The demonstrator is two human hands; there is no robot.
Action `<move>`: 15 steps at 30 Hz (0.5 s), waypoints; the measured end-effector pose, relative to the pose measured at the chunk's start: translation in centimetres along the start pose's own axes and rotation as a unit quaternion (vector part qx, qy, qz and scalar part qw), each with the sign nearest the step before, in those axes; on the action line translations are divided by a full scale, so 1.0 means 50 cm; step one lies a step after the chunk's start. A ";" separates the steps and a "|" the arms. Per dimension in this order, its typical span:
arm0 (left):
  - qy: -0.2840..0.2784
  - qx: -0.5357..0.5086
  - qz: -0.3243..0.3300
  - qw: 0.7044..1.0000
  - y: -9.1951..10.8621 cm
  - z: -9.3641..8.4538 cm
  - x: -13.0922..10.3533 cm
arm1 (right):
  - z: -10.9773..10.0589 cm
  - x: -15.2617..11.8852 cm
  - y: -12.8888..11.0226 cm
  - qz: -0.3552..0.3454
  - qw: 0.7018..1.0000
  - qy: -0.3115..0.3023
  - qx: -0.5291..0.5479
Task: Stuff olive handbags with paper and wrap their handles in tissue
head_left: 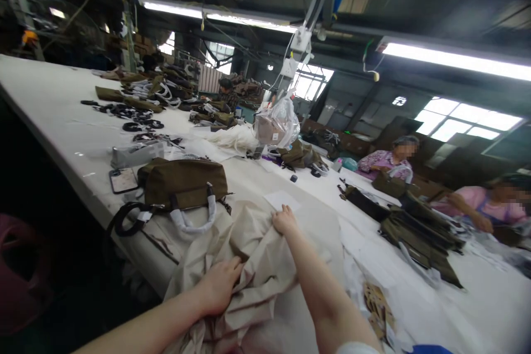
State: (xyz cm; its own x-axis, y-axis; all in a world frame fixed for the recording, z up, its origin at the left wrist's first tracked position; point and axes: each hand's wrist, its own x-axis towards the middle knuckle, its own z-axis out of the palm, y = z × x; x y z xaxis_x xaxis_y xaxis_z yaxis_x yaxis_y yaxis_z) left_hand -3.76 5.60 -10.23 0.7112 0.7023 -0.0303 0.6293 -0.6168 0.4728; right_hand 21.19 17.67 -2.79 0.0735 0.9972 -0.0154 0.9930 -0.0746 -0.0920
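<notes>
Crumpled beige fabric (257, 260) lies bunched on the white table in front of me. My left hand (222, 285) grips its near left part, the fingers sunk into the folds. At the upper right edge of the cloth, my right hand (285, 220) has its fingers curled and pressed together on the material. A white sheet of paper (282, 201) lies just behind the right hand. Beyond the left side of the cloth rests an olive-brown handbag (186, 180) with its handles wrapped in white.
A phone (123, 180) lies left of the handbag. Straps and more bags (153, 88) cover the far left table (50, 99). Across the table, two people sit at the right near olive bags (418, 232). Brown cardboard pieces (377, 307) are at the lower right.
</notes>
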 end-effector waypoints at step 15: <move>0.011 -0.069 0.018 0.997 -0.058 -0.002 0.026 | -0.068 -0.097 0.265 0.145 0.956 0.201 -0.158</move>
State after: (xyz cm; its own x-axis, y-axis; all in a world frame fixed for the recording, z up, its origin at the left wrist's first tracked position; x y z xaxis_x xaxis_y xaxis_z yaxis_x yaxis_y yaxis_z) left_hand -4.70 8.32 -11.52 0.7247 0.6890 0.0083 0.5531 -0.5890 0.5892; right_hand 34.28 11.87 -0.55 0.3172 0.8623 0.3948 0.8989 -0.4060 0.1644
